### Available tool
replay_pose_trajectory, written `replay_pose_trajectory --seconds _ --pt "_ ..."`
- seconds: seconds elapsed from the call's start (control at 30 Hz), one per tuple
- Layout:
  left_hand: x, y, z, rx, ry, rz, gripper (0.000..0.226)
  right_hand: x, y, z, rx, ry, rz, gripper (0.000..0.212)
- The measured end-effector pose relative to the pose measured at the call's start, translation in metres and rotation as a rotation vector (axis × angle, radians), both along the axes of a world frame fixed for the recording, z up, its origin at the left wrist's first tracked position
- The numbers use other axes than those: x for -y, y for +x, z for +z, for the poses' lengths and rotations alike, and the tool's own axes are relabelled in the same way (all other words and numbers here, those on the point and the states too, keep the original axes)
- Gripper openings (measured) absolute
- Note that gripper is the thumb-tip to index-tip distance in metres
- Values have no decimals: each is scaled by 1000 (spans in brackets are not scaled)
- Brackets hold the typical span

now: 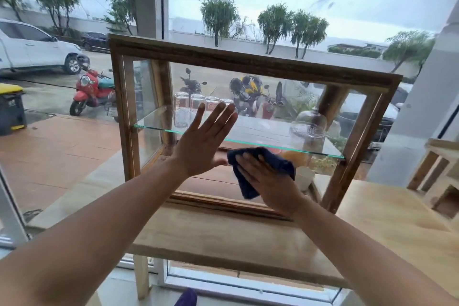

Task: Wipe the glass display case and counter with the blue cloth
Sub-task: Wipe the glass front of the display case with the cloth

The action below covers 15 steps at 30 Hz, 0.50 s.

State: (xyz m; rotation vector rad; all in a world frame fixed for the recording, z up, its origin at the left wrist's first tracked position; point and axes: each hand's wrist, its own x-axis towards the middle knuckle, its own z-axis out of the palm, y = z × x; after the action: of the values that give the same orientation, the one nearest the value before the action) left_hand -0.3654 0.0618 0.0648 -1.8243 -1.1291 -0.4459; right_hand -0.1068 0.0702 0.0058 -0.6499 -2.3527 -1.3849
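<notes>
A wood-framed glass display case (248, 57) stands on a pale wooden counter (223, 238) in front of a large window. My left hand (203, 139) lies flat with straight, spread fingers against the case's front glass, left of centre. My right hand (268, 184) presses a dark blue cloth (273, 161) flat against the lower front glass, just right of the left hand. Part of the cloth hangs below my palm. Inside, a glass shelf (248, 131) carries several upturned drinking glasses (196, 102) and a glass dome (308, 126).
The counter continues to the right, where a small wooden rack (437, 176) stands. A white cup (304, 177) sits in the case's lower level. Behind the window are parked scooters, cars and a bin. A white wall (422, 107) rises on the right.
</notes>
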Motion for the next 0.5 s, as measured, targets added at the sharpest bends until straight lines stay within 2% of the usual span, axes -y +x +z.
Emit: replay_pose_trajectory --seconds 0.07,0.1,0.17,0.2,0.27,0.33,0.37,0.43,0.5 --pt "1 1 -1 5 -12 8 134 16 12 -30 92 -74 -221 64" --pt "1 2 -2 0 -12 10 134 17 17 -34 106 -87 -203 64" --pt "2 2 -1 -5 -10 7 133 10 19 -15 232 -47 -20 58" --pt "2 1 -1 -5 -12 3 133 7 16 8 181 -25 13 57" --pt "1 1 -1 -7 -14 3 132 3 1 54 -92 -22 18 60" --pt "2 1 0 -12 -16 7 131 0 -17 75 -344 -55 35 62" --pt "3 2 -1 -14 -16 12 130 0 -24 75 -408 -55 28 63" --pt "5 2 -2 -11 -15 29 127 -1 -28 53 -330 -6 7 63" --pt "8 0 -6 -2 -20 31 123 0 -24 7 -86 4 -15 59"
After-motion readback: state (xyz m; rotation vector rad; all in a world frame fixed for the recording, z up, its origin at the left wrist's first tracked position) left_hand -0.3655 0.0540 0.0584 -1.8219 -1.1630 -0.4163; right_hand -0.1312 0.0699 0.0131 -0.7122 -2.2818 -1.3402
